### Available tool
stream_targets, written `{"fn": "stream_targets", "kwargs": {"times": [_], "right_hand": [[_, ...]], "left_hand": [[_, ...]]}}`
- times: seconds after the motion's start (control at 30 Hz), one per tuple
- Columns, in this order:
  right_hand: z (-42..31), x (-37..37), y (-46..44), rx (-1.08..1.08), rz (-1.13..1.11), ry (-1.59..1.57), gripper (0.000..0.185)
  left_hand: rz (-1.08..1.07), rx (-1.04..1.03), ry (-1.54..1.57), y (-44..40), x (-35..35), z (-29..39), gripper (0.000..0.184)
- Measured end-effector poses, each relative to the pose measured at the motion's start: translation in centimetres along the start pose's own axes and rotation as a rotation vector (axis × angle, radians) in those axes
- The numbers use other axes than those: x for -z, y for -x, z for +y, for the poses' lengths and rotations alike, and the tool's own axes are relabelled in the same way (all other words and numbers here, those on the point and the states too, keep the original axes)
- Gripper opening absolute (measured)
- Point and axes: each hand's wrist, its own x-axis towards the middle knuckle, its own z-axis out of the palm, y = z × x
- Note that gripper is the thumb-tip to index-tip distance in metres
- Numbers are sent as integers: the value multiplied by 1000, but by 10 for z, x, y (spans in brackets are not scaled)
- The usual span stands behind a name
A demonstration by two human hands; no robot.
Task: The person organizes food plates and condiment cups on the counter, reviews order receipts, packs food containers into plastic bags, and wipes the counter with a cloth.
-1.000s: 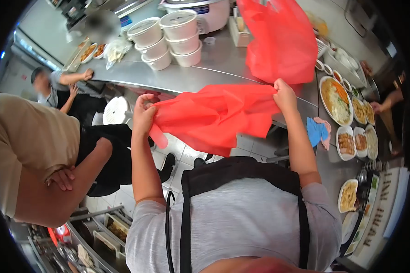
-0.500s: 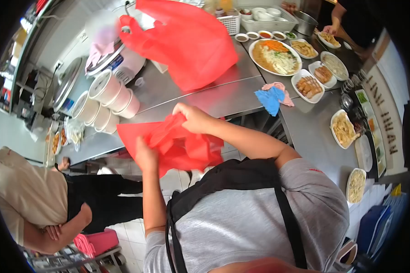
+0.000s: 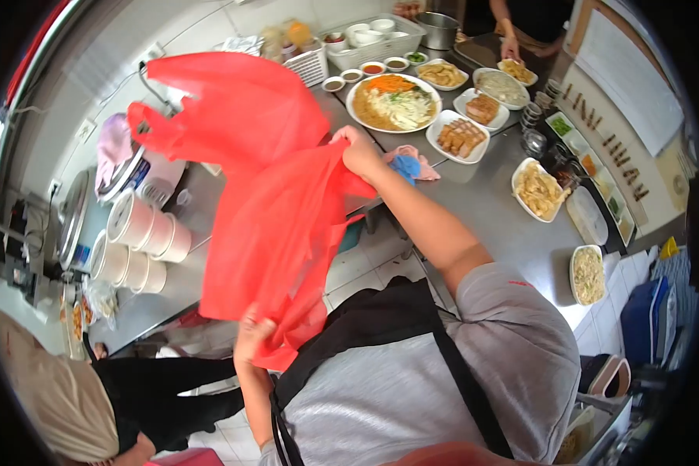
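A thin red carrier bag point(image 3: 268, 233) hangs stretched between my two hands in front of the counter. My left hand point(image 3: 254, 335) is closed on its lower edge, close to my body. Its upper right edge is gripped by my right hand point(image 3: 357, 153), held out over the counter's front edge. Behind it stands a second red bag point(image 3: 245, 105), puffed up with its handles to the left; its contents are hidden. A blue cloth point(image 3: 405, 166) and a pink cloth point(image 3: 419, 159) lie just right of my right hand.
Stacked lidded tubs point(image 3: 136, 233) stand on the left of the steel counter point(image 3: 481, 210). A large noodle platter point(image 3: 355, 105), sauce cups and several food dishes sit at the back and right. A co-worker's hand point(image 3: 511, 48) touches a dish; another person point(image 3: 62, 388) stands at left.
The held bag has gone from bunched up to spread out, my right hand rising and my left dropping. The view has shifted, and the far co-worker's dish sits nearer the others.
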Motion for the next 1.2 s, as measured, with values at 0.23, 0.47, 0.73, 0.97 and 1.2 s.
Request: {"fn": "stream_targets", "kwargs": {"times": [0.23,0.47,0.73,0.97,1.2], "right_hand": [[-69,-6,46,-182,-650,16,26],[-50,16,72,-83,-1170,472,39],[-46,-27,19,-311,-192,-340,22],[-114,-41,79,-184,-991,-369,32],[-76,-68,44,425,-1120,764,34]], "left_hand": [[434,-4,-235,-29,75,-62,28],[320,-191,598,0,73,-10,35],[467,-186,-618,-2,43,-9,35],[858,-122,181,21,140,-79,25],[565,-305,825,42,95,-6,32]]}}
